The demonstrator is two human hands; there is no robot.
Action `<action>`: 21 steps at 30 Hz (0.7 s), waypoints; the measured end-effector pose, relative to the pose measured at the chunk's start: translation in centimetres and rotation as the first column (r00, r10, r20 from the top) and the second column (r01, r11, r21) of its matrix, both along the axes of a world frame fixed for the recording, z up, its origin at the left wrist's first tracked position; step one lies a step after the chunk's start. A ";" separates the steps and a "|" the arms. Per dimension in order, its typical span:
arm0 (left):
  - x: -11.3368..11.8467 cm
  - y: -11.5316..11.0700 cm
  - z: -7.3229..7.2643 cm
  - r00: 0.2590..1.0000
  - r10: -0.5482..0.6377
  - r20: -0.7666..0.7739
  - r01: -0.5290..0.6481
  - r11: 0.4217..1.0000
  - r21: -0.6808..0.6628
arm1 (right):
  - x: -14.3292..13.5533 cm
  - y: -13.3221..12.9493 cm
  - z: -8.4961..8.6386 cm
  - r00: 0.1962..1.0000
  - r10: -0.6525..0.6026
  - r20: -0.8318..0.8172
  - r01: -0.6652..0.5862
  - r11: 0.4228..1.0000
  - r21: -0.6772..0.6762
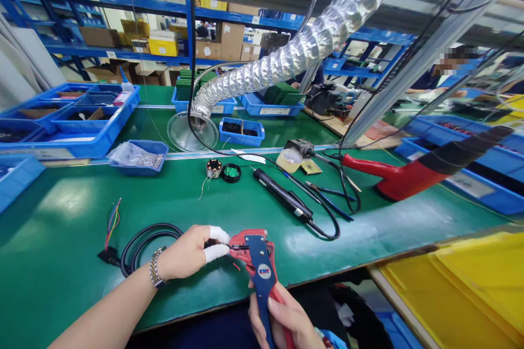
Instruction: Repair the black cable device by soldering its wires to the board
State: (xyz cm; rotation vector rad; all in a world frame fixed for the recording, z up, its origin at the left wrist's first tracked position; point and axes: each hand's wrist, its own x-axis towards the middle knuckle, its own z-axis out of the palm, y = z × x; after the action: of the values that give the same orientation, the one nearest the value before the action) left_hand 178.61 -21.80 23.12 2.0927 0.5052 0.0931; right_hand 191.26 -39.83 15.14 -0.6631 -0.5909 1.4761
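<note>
My left hand, with white finger cots on thumb and forefinger, pinches the end of a black cable that lies coiled on the green bench. The fingertips are right at the jaws of a red and blue wire stripper, and a thin dark wire appears to run into them. My right hand is wrapped round the stripper's handles. On the left, the cable's other end has a black block with several coloured wires fanning out. A small red scrap lies below the jaws.
Beyond my hands lie a copper-wound coil, a black ring, an electric screwdriver and pliers. A red heat gun stands right. Blue bins line the back; a foil duct hangs above.
</note>
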 end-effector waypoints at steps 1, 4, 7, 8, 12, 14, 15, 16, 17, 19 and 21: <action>0.0 0.0 0.1 1.000 0.007 -0.005 -0.007 1.000 -0.001 | 0.6 -0.1 0.4 0.999 0.046 0.020 -0.046 0.999 0.004; -0.1 -0.1 0.3 0.999 0.042 -0.020 -0.043 0.998 -0.052 | 3.1 -0.4 1.8 0.981 0.019 0.196 -0.018 1.000 -0.005; 0.0 -0.4 0.3 0.998 0.047 -0.036 -0.051 0.991 -0.123 | 5.0 0.3 3.2 0.896 -0.155 0.416 0.178 0.984 -0.016; 0.1 -0.6 0.2 0.998 0.037 -0.043 -0.043 0.991 -0.128 | 5.2 0.8 3.5 0.865 -0.184 0.467 0.219 0.976 -0.021; 0.4 -1.2 -0.3 0.997 -0.049 -0.067 0.045 0.997 -0.061 | 3.9 3.9 4.5 0.807 -0.170 0.566 0.221 0.975 -0.024; 0.4 -1.3 -0.4 0.994 -0.082 -0.066 0.081 0.996 -0.024 | 3.0 5.0 4.8 0.808 -0.128 0.576 0.184 0.982 -0.039; 0.5 -1.3 -0.4 0.994 -0.091 -0.062 0.090 0.996 -0.014 | 2.7 5.4 4.9 0.810 -0.103 0.578 0.163 0.985 -0.053; 0.4 -1.2 -0.4 0.994 -0.097 -0.058 0.097 0.995 -0.010 | 2.6 5.5 5.0 0.812 -0.077 0.578 0.141 0.988 -0.068; 0.4 -1.1 -0.3 0.993 -0.103 -0.054 0.103 0.995 -0.007 | 2.7 5.5 5.1 0.814 -0.049 0.578 0.118 0.990 -0.082; 0.3 -0.7 -0.1 0.995 -0.091 -0.042 0.091 0.996 0.004 | 3.7 5.2 5.3 0.787 -0.013 0.616 0.094 0.991 -0.100; 0.2 -0.1 0.2 1.000 -0.001 -0.019 0.002 0.999 0.046 | 5.3 5.0 5.3 0.673 -0.045 0.738 0.161 0.983 -0.087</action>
State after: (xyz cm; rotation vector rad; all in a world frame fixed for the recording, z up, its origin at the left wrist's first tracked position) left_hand 178.79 -21.92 23.27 2.1408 0.5174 0.0841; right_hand 196.58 -34.80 20.39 -1.4201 -1.0479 1.1050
